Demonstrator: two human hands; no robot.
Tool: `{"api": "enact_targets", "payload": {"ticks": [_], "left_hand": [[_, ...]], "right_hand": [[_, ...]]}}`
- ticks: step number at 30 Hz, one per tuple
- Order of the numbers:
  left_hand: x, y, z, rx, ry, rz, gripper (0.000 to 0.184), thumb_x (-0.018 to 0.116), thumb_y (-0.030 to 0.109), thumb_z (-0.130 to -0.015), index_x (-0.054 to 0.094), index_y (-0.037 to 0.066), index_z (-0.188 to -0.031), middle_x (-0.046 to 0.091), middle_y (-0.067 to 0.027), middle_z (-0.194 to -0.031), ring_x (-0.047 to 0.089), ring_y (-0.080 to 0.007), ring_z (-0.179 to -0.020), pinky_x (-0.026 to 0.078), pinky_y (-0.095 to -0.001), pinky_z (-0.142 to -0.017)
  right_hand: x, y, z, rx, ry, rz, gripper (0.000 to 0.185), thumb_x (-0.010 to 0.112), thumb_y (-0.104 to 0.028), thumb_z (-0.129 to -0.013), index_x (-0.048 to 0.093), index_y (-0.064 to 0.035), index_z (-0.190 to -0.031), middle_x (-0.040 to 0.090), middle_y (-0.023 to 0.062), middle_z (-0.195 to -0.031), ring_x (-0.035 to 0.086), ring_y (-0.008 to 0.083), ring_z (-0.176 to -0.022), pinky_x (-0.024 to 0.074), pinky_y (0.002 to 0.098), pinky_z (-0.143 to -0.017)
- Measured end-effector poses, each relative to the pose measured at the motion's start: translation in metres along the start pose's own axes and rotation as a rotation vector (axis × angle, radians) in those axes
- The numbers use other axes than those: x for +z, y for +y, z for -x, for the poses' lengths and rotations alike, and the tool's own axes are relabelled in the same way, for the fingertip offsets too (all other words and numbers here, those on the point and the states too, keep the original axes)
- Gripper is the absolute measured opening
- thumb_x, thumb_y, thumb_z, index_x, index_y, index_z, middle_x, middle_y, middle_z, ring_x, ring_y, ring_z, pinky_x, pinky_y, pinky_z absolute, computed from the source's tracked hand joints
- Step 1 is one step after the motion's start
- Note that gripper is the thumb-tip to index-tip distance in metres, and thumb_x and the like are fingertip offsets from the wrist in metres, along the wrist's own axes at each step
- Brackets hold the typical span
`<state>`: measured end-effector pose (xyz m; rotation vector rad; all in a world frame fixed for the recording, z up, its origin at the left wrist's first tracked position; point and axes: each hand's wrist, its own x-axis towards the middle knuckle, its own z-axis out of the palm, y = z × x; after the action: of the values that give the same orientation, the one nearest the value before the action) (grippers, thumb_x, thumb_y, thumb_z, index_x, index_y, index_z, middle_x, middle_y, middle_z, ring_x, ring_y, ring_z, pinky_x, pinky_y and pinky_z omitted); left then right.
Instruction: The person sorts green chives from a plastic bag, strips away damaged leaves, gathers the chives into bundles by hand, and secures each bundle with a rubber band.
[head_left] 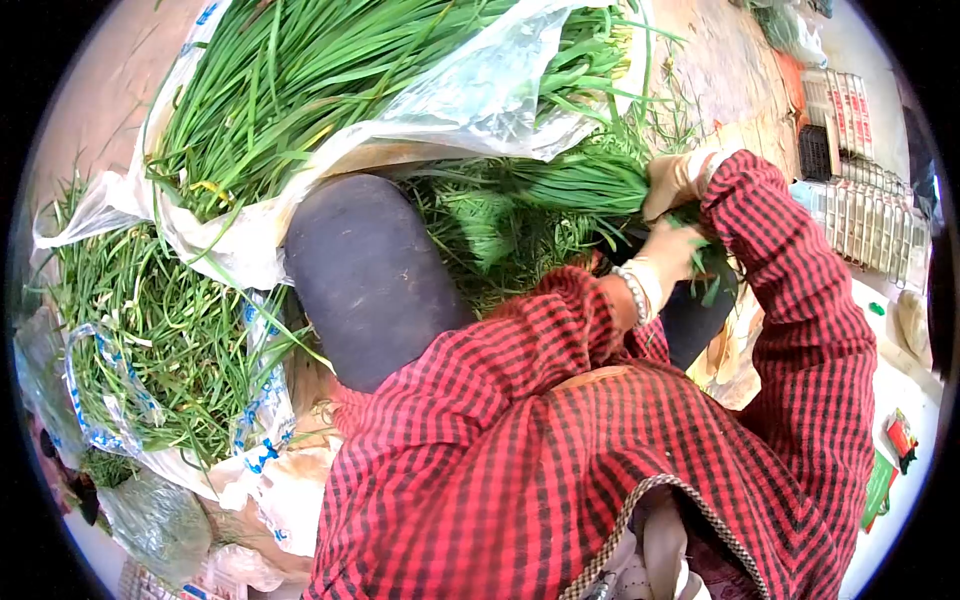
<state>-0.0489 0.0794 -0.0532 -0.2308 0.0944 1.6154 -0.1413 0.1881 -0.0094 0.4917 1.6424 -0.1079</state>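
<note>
Floor [95,130]; plastic bag [490,85] corrals long greens [300,70]. Right hand [675,185]: grip closed round end of bunch [585,187], presumably keeping it together. Left hand [672,250] beside; can't tell its grip.

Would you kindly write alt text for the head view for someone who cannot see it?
The right hand grips a bunch of long green leaves, the left hand close beside it. More leaves lie in plastic sheeting beyond a dark-clad knee.

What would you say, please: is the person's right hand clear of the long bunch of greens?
No, the right hand is closed on one end of the long bunch of greens.
</note>
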Motion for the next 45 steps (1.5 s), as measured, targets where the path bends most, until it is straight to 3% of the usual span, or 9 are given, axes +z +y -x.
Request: {"api": "enact_targets", "payload": {"ticks": [6,11,20,23,28,32,34,40,45], "left_hand": [[-0.003,0.021,0.013,-0.177,-0.057,-0.178,0.033,0.058,0.017,-0.088,0.052,0.005,-0.119,0.064,-0.0072,-0.101,0.066,-0.0201,-0.086,0.053,-0.0319,-0.070],[-0.015,0.016,0.014,-0.439,-0.132,-0.474,0.034,0.051,0.028,-0.092,0.060,0.003,-0.112,0.067,-0.0110,-0.103,0.066,-0.0189,-0.086,0.054,-0.0302,-0.072],[-0.092,0.024,-0.003,-0.103,-0.636,-0.090,0.076,0.029,0.054,-0.098,0.034,-0.012,-0.135,0.036,-0.0304,-0.142,0.034,-0.0412,-0.134,0.023,-0.0601,-0.109],[-0.030,0.063,0.027,-0.091,-0.076,0.080,0.093,0.030,0.074,-0.088,0.034,-0.004,-0.140,0.033,-0.0196,-0.147,0.034,-0.0359,-0.135,0.023,-0.0542,-0.111],[-0.068,0.042,0.019,-0.072,0.398,-0.115,0.028,0.061,0.033,-0.088,0.066,0.006,-0.091,0.068,-0.0106,-0.079,0.065,-0.0243,-0.070,0.054,-0.0386,-0.071],[-0.050,0.043,0.042,-0.164,0.526,-0.366,0.018,0.064,0.021,-0.081,0.065,0.006,-0.091,0.066,-0.0081,-0.077,0.065,-0.0245,-0.069,0.054,-0.0428,-0.064],[-0.025,0.041,0.057,-0.163,0.414,-0.337,0.022,0.063,0.022,-0.082,0.064,0.003,-0.092,0.066,-0.0075,-0.079,0.064,-0.0230,-0.067,0.054,-0.0391,-0.061],[0.047,0.024,0.105,0.084,0.261,-0.860,0.024,0.070,0.013,-0.074,0.065,0.000,-0.094,0.066,-0.0096,-0.076,0.062,-0.0172,-0.064,0.051,-0.0300,-0.063],[0.081,0.047,0.159,0.260,0.142,-1.518,0.054,0.070,0.020,-0.074,0.055,-0.001,-0.122,0.065,-0.0128,-0.110,0.059,-0.0223,-0.100,0.046,-0.0341,-0.090]], "right_hand": [[0.020,0.028,0.025,0.010,0.315,0.426,0.052,0.074,-0.029,-0.071,0.057,-0.0003,-0.111,0.067,0.0235,-0.094,0.067,0.0339,-0.083,0.0530,0.0395,-0.072],[-0.023,0.068,0.040,-0.056,0.657,0.005,0.054,0.078,-0.024,-0.067,0.061,0.0072,-0.107,0.067,0.0254,-0.096,0.066,0.0320,-0.096,0.0524,0.0399,-0.082],[-0.006,0.057,0.054,-0.073,0.388,-0.095,0.034,0.071,-0.020,-0.073,0.065,0.0021,-0.098,0.067,0.0212,-0.079,0.066,0.0292,-0.071,0.0520,0.0385,-0.065],[0.052,0.016,0.067,-0.117,0.617,-0.050,0.041,0.069,-0.032,-0.073,0.059,0.0022,-0.094,0.066,0.0240,-0.081,0.066,0.0381,-0.078,0.0529,0.0447,-0.069],[0.165,-0.030,0.042,-0.209,0.808,-0.507,0.067,0.070,-0.023,-0.074,0.038,0.0029,-0.127,0.062,0.0259,-0.085,0.064,0.0392,-0.078,0.0529,0.0444,-0.067],[0.216,0.002,0.026,-0.675,0.901,-1.128,0.037,0.055,-0.027,-0.095,0.049,-0.0023,-0.121,0.061,0.0033,-0.098,0.061,0.0155,-0.089,0.0499,0.0288,-0.070],[0.223,0.020,0.034,-0.647,0.472,-1.908,0.029,0.053,-0.029,-0.097,0.052,-0.0068,-0.116,0.060,0.0012,-0.096,0.059,0.0114,-0.088,0.0492,0.0250,-0.071],[0.186,0.001,0.058,-1.302,0.174,-2.207,0.052,0.056,-0.050,-0.092,0.055,-0.0066,-0.120,0.062,0.0072,-0.116,0.060,0.0166,-0.098,0.0486,0.0291,-0.082],[0.117,0.006,0.122,-1.393,1.001,-2.328,0.056,0.050,-0.050,-0.094,0.052,-0.0076,-0.129,0.059,0.0081,-0.123,0.059,0.0215,-0.106,0.0478,0.0376,-0.093]]}}
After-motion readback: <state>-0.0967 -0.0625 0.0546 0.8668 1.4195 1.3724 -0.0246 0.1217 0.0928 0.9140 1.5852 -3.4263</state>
